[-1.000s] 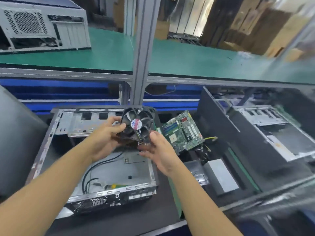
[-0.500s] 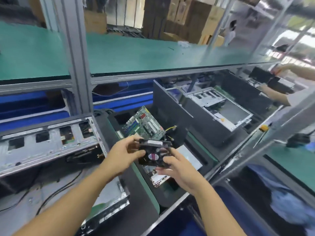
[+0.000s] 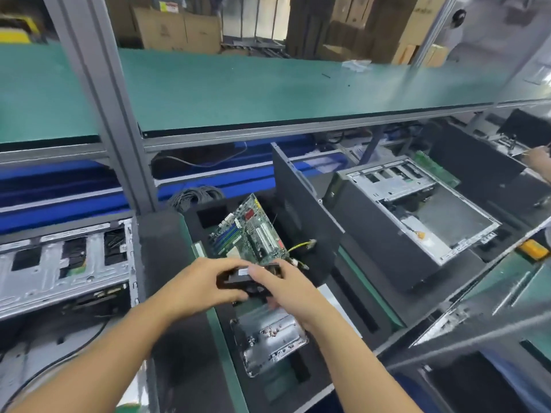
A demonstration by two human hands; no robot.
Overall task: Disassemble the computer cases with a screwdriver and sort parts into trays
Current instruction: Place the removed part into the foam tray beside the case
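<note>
A black cooling fan (image 3: pixel 241 282) is held between both hands above the black foam tray (image 3: pixel 196 338). My left hand (image 3: pixel 198 286) grips its left side, and my right hand (image 3: pixel 281 289) grips its right side from above. Most of the fan is hidden by my fingers. A green motherboard (image 3: pixel 249 235) leans in the tray just behind the fan. Below my hands a silver metal bracket (image 3: pixel 268 338) lies in the tray. The opened computer case (image 3: pixel 59 269) sits at the left.
A dark upright panel (image 3: pixel 301 210) divides the tray from a second opened case (image 3: pixel 417 204) at the right. A coil of black cable (image 3: pixel 193 196) lies behind the tray. Another person's hand (image 3: pixel 538 160) works at the far right. A green shelf (image 3: pixel 268 84) runs overhead.
Both hands carried the fan from above the open case at the left over to the foam tray, lowering it. The fan turned from facing me to nearly flat.
</note>
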